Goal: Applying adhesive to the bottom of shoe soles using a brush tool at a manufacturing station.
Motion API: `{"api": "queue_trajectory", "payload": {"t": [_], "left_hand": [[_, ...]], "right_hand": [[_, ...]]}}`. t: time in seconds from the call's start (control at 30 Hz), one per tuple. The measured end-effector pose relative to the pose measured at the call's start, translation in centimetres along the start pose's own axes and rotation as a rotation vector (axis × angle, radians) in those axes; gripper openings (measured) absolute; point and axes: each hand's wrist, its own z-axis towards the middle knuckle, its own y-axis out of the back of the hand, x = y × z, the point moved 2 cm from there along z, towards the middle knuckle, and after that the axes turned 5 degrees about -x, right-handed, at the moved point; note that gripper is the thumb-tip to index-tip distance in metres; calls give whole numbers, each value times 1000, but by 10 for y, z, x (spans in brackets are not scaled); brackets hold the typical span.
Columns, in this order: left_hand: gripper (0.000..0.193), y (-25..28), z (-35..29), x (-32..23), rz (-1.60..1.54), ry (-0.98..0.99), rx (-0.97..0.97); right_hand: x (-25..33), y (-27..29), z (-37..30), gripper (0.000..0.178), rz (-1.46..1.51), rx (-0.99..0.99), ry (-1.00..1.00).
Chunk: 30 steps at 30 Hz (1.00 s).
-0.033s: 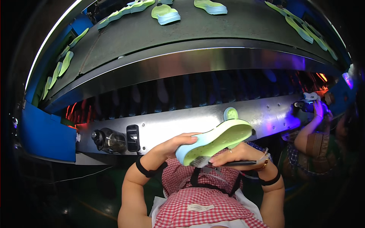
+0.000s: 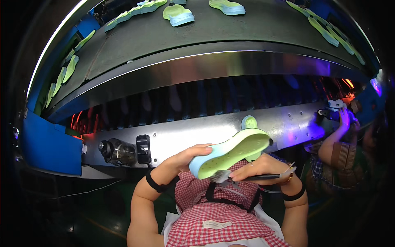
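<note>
My left hand (image 2: 196, 154) is closed round the edge of a shoe sole (image 2: 242, 149), light green inside with a pale blue outer side, tilted in front of my chest. In my right hand (image 2: 263, 166) is a brush (image 2: 259, 177) with a dark handle; its bristles are by the sole's near left end, and whether they touch it I cannot tell. Beyond the held sole, the rounded end of another green sole (image 2: 249, 122) shows over the metal ledge. More green shows below, near my right fingers, partly hidden.
A metal ledge (image 2: 185, 133) runs across, carrying a dark bottle (image 2: 119, 151) and a black phone-like object (image 2: 143, 149). Behind it, a dark conveyor belt (image 2: 140, 45) bears several green-blue soles (image 2: 179, 15). At right, another person's hand (image 2: 345, 118) is beside a dark object.
The brush and my right hand have shifted slightly right, and the bristles sit a little further from the sole's end. The held sole has moved slightly left.
</note>
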Motion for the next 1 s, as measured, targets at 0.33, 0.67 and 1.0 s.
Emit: {"api": "queue_trajectory", "payload": {"t": [0.33,0.67,1.0], "left_hand": [[63,12,-30,-1,-109,-12,-222],[61,0,-57,-9,-145,-232,-619],[83,61,-2,16,-751,-524,-132]], "right_hand": [[-7,-9,-18,22,-36,-187,-39],[-8,-2,-22,26,-51,-500,-34],[15,-16,-12,25,-91,-497,28]]}}
